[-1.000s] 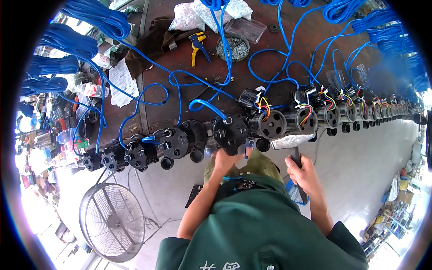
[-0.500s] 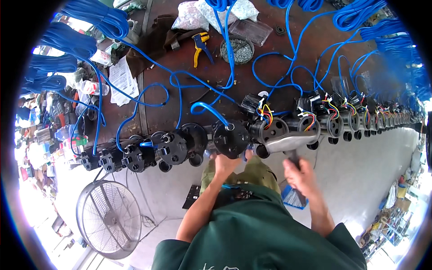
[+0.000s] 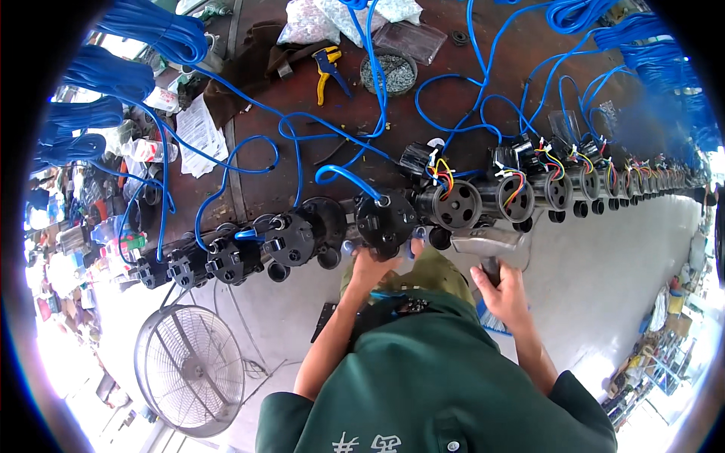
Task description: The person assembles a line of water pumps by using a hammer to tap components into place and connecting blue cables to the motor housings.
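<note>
A long row of black round valve bodies [image 3: 459,204] lines the front edge of a brown workbench [image 3: 302,174]; blue tubes and coloured wires run into them. My left hand [image 3: 375,266] grips the underside of one black valve [image 3: 386,220] in the middle of the row. My right hand [image 3: 500,293] is closed around the handle of a hammer, whose grey metal head [image 3: 485,241] sits just below the neighbouring valve with yellow and red wires.
Coils of blue tubing [image 3: 128,45] hang at the back left and right. Yellow-handled pliers [image 3: 327,66], a round dish of small parts [image 3: 387,72] and plastic bags lie on the bench. A floor fan [image 3: 189,370] stands at lower left on the pale floor.
The view has shifted slightly. My right hand with the hammer has risen closer to the valves; my left hand stays on the same valve.
</note>
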`<state>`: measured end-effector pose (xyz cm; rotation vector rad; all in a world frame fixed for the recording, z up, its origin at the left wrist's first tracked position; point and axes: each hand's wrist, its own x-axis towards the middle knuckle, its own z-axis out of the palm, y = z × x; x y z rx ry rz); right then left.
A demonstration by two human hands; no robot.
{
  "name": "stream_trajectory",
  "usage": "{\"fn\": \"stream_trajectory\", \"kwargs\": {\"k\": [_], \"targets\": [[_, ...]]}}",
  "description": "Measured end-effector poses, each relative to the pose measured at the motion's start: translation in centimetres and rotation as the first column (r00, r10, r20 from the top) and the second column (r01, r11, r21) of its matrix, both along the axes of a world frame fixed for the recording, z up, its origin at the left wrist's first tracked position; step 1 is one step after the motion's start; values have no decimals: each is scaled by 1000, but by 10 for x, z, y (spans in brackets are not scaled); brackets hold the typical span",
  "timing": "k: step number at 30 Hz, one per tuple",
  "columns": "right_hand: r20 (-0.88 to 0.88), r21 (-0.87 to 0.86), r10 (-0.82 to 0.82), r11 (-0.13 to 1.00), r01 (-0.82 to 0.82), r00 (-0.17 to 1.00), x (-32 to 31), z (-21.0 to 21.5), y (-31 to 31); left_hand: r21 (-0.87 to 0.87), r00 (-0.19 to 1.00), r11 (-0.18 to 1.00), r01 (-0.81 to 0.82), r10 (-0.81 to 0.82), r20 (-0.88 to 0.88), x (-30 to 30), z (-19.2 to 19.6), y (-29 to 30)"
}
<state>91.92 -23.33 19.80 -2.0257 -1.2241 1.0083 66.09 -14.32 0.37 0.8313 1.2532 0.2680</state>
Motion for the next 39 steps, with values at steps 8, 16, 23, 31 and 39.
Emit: {"fn": "stream_trajectory", "kwargs": {"k": [8, 16, 23, 31, 39], "targets": [[316, 294, 388, 828, -478, 866, -25, -14, 9, 645, 967, 736, 205, -52, -249, 38, -4, 6], [392, 182, 320, 892, -414, 862, -32, -52, 0, 772, 981, 621, 132, 29, -191, 38, -16, 5], [556, 174, 254, 895, -410, 791, -28, -74, 22, 467, 946, 858, 214, -63, -317, 26, -33, -4], [368, 372, 308, 816, -442, 878, -30, -34, -3, 401, 993, 909, 110, -116, -11, 13, -8, 7], [376, 381, 331, 796, -470, 865, -32, -30, -3, 120, 985, 982, 145, -131, -116, 16, 0, 10]]}}
